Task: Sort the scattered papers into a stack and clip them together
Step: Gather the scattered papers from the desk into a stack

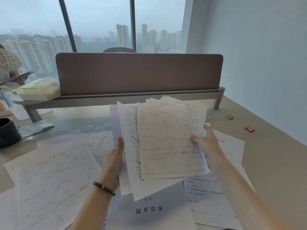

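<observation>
bundle of papers (pixel 167 141): you've got it lifted off the desk, right between your two hands, sheets fanned out and not squared up at all. Top sheet is a printed form with a grid of boxes.
loose sheets (pixel 54 178): still spread flat on the desk under and around the bundle, overlapping each other. Thin white paper, some forms, some plain text, one with big characters near your end.
left hand (pixel 116 156): grasping the bundle's left edge, fingers held pretty straight along the paper, thumb hidden behind the sheets. Beaded bracelet (pixel 103 188) on that wrist.
right hand (pixel 206 143): pinching the right edge, thumb on the front of the top form, fingers tucked behind.
binder clips: two small ones lying well off to your right, apart from every sheet. pink clip (pixel 250 128) nearer you, green clip (pixel 230 116) further back. Metal, folded-wedge shape with wire handles.
desk (pixel 265 163): smooth beige top.
divider panel (pixel 139 73): brown, matte, rounded corners, standing upright behind the papers.
dark mug (pixel 7 132): round, at the far left edge, beside a crinkled foil wrapper (pixel 35 128).
</observation>
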Motion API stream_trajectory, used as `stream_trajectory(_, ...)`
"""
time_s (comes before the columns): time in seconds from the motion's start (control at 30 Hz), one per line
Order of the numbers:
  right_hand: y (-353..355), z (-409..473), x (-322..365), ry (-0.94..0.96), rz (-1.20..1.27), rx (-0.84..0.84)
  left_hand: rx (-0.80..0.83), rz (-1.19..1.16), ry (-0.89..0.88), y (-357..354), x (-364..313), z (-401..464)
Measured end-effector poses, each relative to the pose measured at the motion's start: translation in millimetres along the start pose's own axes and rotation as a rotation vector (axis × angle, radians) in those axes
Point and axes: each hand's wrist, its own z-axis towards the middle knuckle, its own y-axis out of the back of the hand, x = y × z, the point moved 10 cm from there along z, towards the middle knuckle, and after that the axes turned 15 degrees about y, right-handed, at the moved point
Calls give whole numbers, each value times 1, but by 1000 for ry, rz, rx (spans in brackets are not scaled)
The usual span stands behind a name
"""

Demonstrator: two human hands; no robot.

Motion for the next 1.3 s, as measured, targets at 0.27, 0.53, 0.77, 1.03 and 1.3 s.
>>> stream_trajectory(0.27, 4, -3, -3, 12, -68, -8, -122, -45, 111, 14, 16, 9)
stream_trajectory(0.53, 1, -3, -15, -24, -136, 59, -103, -80, 92, 17, 15, 11)
stream_trajectory(0.77, 5, -7, -22, -64, 0, -33, -69, -91, 94, 14, 17, 11)
stream_trajectory(1.03, 6, -4, -27, 28, -102, -16, -66, -90, 115, 18, 19, 13)
stream_trajectory(1.3, -8, -7, -16, 84, -101, 73, -58, -91, 106, 17, 17, 12)
